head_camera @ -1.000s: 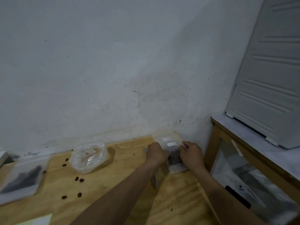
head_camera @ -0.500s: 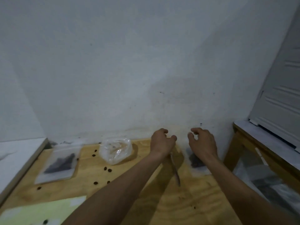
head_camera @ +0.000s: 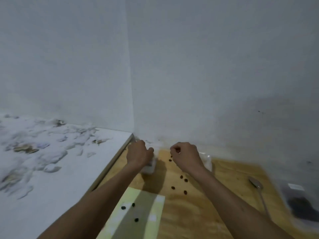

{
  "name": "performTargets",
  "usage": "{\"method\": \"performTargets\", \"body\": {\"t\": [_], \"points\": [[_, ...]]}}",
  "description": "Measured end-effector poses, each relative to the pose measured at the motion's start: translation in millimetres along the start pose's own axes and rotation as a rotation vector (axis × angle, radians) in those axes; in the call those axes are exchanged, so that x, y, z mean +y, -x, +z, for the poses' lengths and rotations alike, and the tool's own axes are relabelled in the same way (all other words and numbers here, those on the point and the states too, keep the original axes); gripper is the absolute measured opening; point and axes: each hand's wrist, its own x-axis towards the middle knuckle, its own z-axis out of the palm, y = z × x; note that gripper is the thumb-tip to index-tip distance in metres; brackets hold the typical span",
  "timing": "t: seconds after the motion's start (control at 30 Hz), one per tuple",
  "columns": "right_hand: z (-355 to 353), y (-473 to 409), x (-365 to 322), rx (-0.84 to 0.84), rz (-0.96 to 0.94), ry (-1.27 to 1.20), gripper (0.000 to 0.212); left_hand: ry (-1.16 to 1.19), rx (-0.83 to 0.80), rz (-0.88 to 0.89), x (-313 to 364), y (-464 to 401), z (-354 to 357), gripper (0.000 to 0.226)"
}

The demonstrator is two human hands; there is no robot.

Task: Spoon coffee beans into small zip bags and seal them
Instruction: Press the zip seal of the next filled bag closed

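Note:
My left hand (head_camera: pixel 139 154) lies on a small zip bag (head_camera: pixel 149 168) near the wall corner, its fingers curled over the bag's top. Most of that bag is hidden under the hand. My right hand (head_camera: pixel 185 156) hovers beside it with curled fingers, and I see nothing in them. Behind its wrist sits a crumpled clear plastic bag (head_camera: pixel 206 161). A metal spoon (head_camera: pixel 257 185) lies loose on the wooden table (head_camera: pixel 198 213) to the right. A zip bag holding dark coffee beans (head_camera: pixel 300 204) lies flat at the far right. Several loose beans (head_camera: pixel 183 178) are scattered between my arms.
A pale yellow-green sheet (head_camera: pixel 138 214) with a few beans on it lies at the table's front. A white surface (head_camera: pixel 51 169) strewn with flakes adjoins the table on the left. White walls close off the back.
The view has swung left. My left hand let go of the spoon, which now lies on the table. Both hands moved left from the filled bag to the other zip bag.

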Motion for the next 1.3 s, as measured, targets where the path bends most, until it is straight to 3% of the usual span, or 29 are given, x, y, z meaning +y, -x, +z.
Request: {"method": "performTargets", "body": {"t": [0.07, 0.17, 0.47, 0.6, 0.73, 1.0, 1.07, 1.2, 1.3], "points": [[28.5, -6.2, -7.2, -0.088, 0.042, 0.041, 0.033, -0.136, -0.020, -0.065, -29.0, -3.6, -5.1, 0.040], [63.5, -13.1, -12.3, -0.169, 0.143, 0.031, 0.036, -0.114, -0.076, -0.132, -61.6, -10.8, -2.4, 0.041], [92.7, -24.5, -7.4, -0.165, 0.374, -0.182, 0.025, 0.185, -0.010, -0.077, -81.1, -15.5, -0.9, 0.017], [86.0, -27.9, -2.5, -0.142, 0.417, -0.407, 0.018, 0.541, 0.003, -0.178, -76.1, -13.6, -9.5, 0.015], [77.9, -30.3, -6.2, -0.073, 0.351, -0.475, 0.017, 0.894, -0.002, -0.170, -81.5, -18.6, -24.4, 0.024], [69.3, -16.7, -37.8, -0.134, 0.177, -0.399, 0.011, 1.035, 0.108, -0.078, -92.4, -6.1, -55.3, 0.014], [72.1, -4.3, -43.4, -0.203, 0.082, -0.332, 0.005, 1.033, 0.153, -0.063, -97.5, 3.5, -61.6, 0.013], [86.4, 23.1, -64.6, -0.468, -0.114, -0.061, 0.013, 1.071, 0.222, -0.074, -110.7, 18.8, -72.4, 0.003], [101.4, 39.8, -80.8, -0.572, -0.156, 0.077, 0.022, 1.079, 0.250, -0.092, -117.2, 31.3, -79.1, 0.008]]}}
